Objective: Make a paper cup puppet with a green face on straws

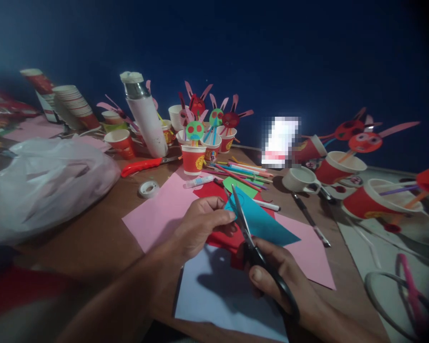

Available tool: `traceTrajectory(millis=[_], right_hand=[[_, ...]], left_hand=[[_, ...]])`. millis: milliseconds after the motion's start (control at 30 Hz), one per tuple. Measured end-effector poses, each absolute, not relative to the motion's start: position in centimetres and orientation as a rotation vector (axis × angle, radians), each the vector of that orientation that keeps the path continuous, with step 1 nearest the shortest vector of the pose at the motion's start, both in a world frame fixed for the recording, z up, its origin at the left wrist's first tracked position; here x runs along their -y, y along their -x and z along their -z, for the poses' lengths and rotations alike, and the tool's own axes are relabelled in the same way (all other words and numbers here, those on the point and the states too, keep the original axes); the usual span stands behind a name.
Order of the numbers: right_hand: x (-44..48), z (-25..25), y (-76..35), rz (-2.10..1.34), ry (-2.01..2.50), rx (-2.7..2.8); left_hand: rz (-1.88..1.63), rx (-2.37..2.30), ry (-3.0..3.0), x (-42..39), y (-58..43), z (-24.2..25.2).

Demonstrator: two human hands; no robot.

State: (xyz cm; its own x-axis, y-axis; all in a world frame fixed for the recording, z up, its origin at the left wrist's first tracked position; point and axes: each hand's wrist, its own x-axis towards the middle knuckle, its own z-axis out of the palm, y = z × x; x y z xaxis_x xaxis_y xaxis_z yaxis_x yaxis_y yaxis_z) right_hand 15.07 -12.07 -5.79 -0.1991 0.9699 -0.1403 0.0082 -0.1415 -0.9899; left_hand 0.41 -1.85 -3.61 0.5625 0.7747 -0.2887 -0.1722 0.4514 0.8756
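My left hand (203,221) pinches the left corner of a blue sheet of paper (268,219). A pencilled round outline shows near that corner. In my right hand (286,276) is a pair of black-handled scissors (243,221), the fingers through its loops. The blades point up and away from me, parted a little, and cross the blue paper close to my left fingertips. Beneath lie red paper (221,238), a green piece (241,187) and pink sheets (164,205). A white sheet (229,295) lies nearest me.
Paper cups (193,159) with bunny-eared faces on sticks stand at the back. A white flask (146,119) and a plastic bag (50,186) are left. Coloured pencils (243,174), a mug (300,180), a red-handled cutter (141,166) and tape (149,189) lie around.
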Motion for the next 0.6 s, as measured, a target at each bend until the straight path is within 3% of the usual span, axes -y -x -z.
traceTrajectory(millis=[600], right_hand=[[11.94,5.7,-15.08,-1.449,1.266,1.305]], left_hand=[[-0.625,-0.798,-0.99,1.41,-0.12,3.44]])
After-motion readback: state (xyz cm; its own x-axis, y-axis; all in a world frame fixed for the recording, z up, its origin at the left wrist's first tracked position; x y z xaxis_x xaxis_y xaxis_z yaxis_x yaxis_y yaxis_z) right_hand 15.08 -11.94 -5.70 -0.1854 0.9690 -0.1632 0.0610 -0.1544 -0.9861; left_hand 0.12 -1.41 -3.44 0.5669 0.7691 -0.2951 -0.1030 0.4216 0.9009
